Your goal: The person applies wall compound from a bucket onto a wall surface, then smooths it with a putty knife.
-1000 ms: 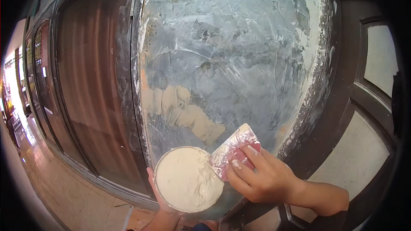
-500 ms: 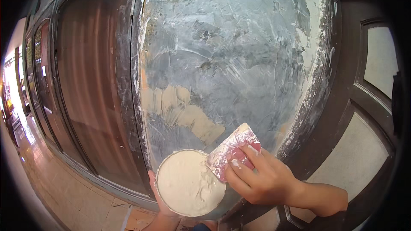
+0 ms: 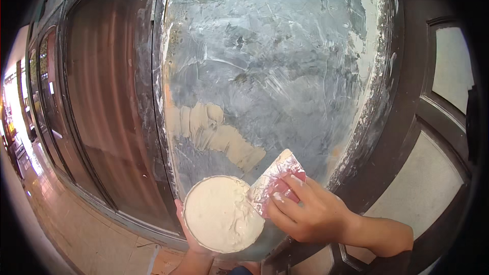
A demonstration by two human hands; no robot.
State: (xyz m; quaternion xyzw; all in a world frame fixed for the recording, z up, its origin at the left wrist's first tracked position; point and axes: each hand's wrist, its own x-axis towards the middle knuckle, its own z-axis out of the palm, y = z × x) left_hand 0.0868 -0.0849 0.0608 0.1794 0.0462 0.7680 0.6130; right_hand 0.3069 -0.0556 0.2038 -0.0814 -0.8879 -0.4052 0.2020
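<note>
A round tub of cream-coloured putty is held up at the lower middle by my left hand, whose fingers wrap its left side and underside. Its surface is smooth on the left and churned on the right. Between the fingers and thumb of my right hand is a flat red putty scraper, smeared with white. One corner of the scraper meets the tub's right rim. White smudges mark my right fingertips. Beyond both hands stands a grey wall panel bearing a fresh beige putty patch at its lower left.
To the left is a dark-framed glass door with brown curtains behind it. A dark wooden door with pale panels borders the wall on the right. Tiled floor stretches away at lower left, with cardboard near my left forearm.
The tub and scraper sit slightly further left and up in view. My grip on both is unchanged, and the putty patch on the wall looks the same.
</note>
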